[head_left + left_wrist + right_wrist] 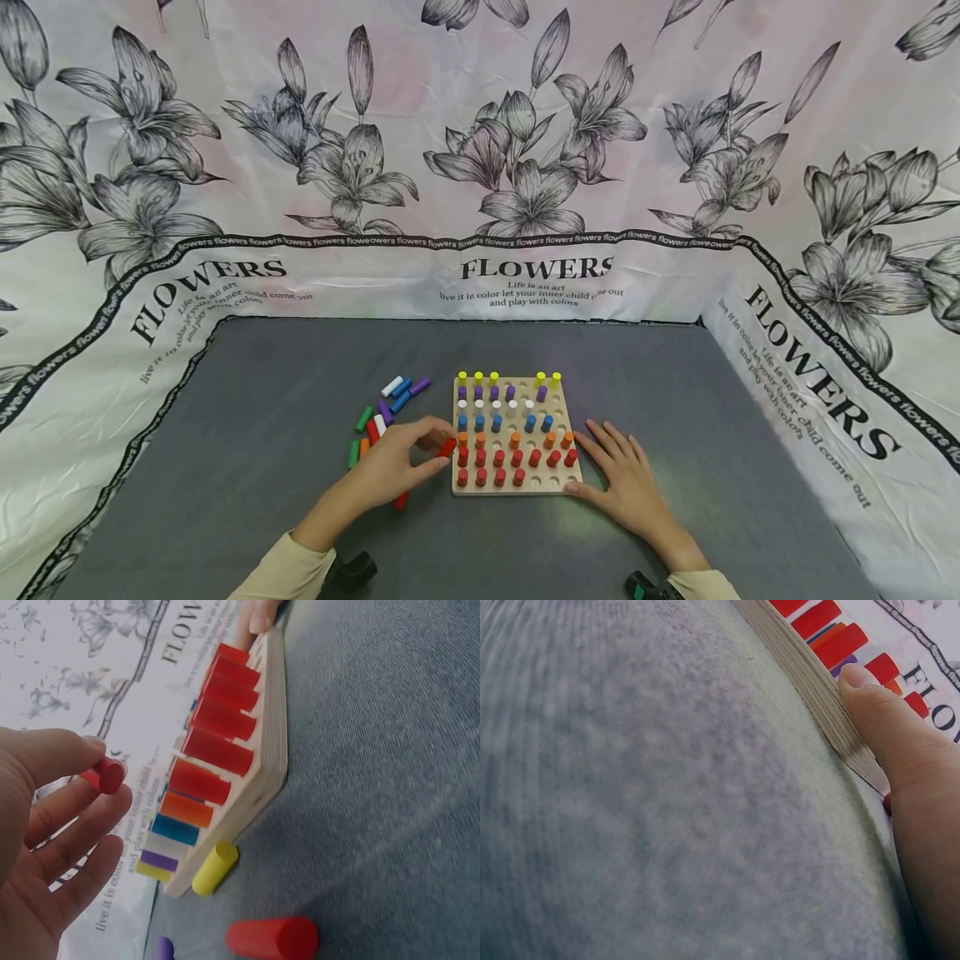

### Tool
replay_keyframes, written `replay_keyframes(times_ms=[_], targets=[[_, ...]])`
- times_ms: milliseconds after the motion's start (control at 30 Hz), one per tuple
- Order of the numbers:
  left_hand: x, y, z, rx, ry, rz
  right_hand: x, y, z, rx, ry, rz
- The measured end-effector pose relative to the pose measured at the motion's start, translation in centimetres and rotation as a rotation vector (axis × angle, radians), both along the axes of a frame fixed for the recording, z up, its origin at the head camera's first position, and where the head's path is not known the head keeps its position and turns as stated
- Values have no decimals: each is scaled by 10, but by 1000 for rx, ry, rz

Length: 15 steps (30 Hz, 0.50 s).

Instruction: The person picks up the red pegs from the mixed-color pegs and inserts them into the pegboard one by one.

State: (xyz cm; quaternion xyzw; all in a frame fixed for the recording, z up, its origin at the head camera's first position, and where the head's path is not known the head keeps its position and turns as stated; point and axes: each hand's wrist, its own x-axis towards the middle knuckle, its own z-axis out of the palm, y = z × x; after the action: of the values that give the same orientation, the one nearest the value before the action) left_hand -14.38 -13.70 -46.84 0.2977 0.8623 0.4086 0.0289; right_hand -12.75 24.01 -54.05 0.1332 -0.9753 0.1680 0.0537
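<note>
A wooden peg board (517,492) lies on the grey table, with rows of yellow, purple, white, blue, orange and red pegs standing in it. Just off its left edge, my left hand (386,461) pinches a red peg (447,447) between thumb and index finger. In the left wrist view that red peg (107,775) is held in the air, the other fingers loosely bent. My right hand (630,487) lies at the board's right side with fingers spread. Its thumb (881,712) rests on the board's near right corner. Some holes in the front row hold no peg.
Left of the board lie loose pegs: green (364,418), blue (401,402), purple (420,387), white (392,386) and others. One red peg (401,502) lies nearer. A yellow peg (215,868) lies by the board's side. Flower-printed cloth (540,287) borders the table.
</note>
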Motion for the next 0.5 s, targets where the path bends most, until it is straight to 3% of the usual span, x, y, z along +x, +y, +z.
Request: replay_keyframes(times_ms=[500], targets=[[-3, 29, 14, -10, 6, -88, -1, 0, 0, 4, -10, -7]])
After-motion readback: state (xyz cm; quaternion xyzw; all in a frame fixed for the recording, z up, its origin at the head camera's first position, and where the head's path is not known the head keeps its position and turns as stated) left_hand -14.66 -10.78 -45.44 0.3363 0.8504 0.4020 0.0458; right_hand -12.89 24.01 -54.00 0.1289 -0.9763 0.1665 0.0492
